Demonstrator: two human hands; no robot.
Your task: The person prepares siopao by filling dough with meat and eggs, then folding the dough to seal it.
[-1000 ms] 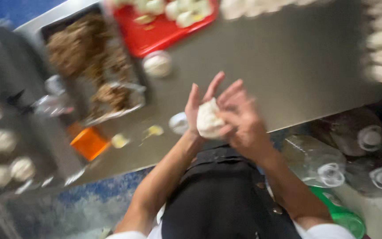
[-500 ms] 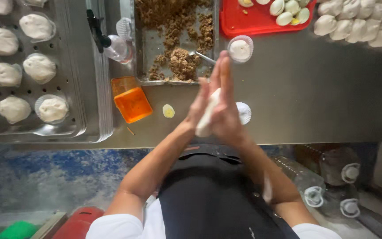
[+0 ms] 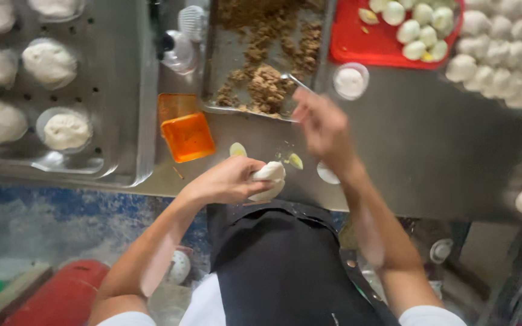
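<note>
My left hand (image 3: pixel 228 180) cups a flattened piece of white dough (image 3: pixel 269 177) just above the front edge of the steel table (image 3: pixel 430 151). Up ahead my right hand (image 3: pixel 324 125) reaches toward the metal tray (image 3: pixel 219 84) of brown minced filling (image 3: pixel 267 84), its fingers pinched on the handle of a spoon (image 3: pixel 294 80) that rests in the filling. The right hand is blurred. Two egg slices (image 3: pixel 237 149) lie on the table between the hands.
A perforated steel tray (image 3: pixel 134 121) of shaped dough buns stands at the left. An orange container (image 3: pixel 187 136) sits beside it. A red tray (image 3: pixel 364 45) holds peeled eggs, with a small white cup (image 3: pixel 350 81) in front. Dough balls (image 3: pixel 502 48) fill the right side.
My hands, pressed together on the dough before, have separated. The left keeps the dough low near my body; the right has moved forward to the spoon in the filling tray.
</note>
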